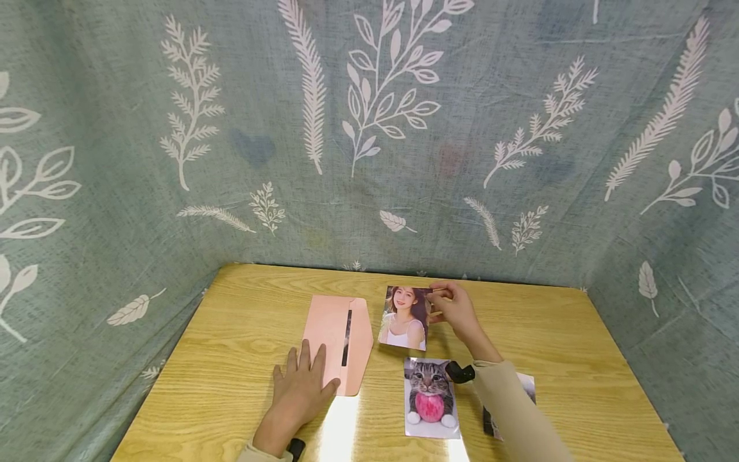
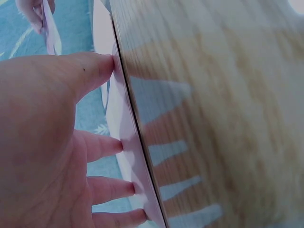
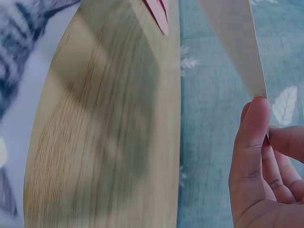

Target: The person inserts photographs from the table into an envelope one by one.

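Observation:
A pink envelope (image 1: 329, 321) lies on the table with its flap side to the right and a dark strip showing in its slit. My left hand (image 1: 300, 388) rests on its near left part, fingers spread; in the left wrist view the fingertips press on the envelope (image 2: 124, 118). Right of the envelope, my right hand (image 1: 460, 316) pinches a photo of a person in a white top (image 1: 404, 321) by its right edge. In the right wrist view the photo (image 3: 240, 42) is raised above the table, its pale back showing, between thumb and fingers.
A photo of a cat with a pink ball (image 1: 430, 407) lies nearer on the wooden table (image 1: 577, 359). Another photo (image 1: 528, 385) is partly hidden under the right sleeve. A leaf-patterned cloth (image 1: 323, 192) hangs behind the table and along both sides.

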{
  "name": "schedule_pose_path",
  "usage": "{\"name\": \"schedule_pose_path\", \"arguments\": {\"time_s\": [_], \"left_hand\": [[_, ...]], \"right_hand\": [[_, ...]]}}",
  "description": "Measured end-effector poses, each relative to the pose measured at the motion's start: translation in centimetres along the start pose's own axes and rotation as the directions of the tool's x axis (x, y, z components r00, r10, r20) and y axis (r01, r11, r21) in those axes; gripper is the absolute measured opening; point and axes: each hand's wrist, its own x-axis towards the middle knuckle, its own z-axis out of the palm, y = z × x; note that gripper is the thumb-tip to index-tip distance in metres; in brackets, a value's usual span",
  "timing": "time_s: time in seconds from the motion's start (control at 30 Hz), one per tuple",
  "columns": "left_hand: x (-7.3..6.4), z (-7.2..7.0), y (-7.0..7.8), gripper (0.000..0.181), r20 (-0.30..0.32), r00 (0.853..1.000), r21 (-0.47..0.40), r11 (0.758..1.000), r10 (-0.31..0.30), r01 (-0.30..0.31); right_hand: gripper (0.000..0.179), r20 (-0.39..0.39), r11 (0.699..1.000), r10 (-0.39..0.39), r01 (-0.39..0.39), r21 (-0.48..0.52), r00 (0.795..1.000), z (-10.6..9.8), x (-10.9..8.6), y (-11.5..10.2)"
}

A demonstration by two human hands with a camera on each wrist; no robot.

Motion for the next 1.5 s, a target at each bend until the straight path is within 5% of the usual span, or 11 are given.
{"name": "schedule_pose_path", "arguments": {"time_s": [0.57,1.5], "left_hand": [[0.0,0.0,0.0,0.076,-0.004,1.000,-0.010,1.000,-0.007,0.007],[0.0,-0.4,0.2,0.076,-0.007,1.000,-0.005,1.000,-0.020,0.019]], "right_hand": [[0.026,0.001,1.000,-0.006,0.006,-0.008,1.000,4.5,1.8,2.1],[0.021,0.040,0.997,0.032,-0.029,-0.071,0.999,8.8,2.2,3.7]]}}
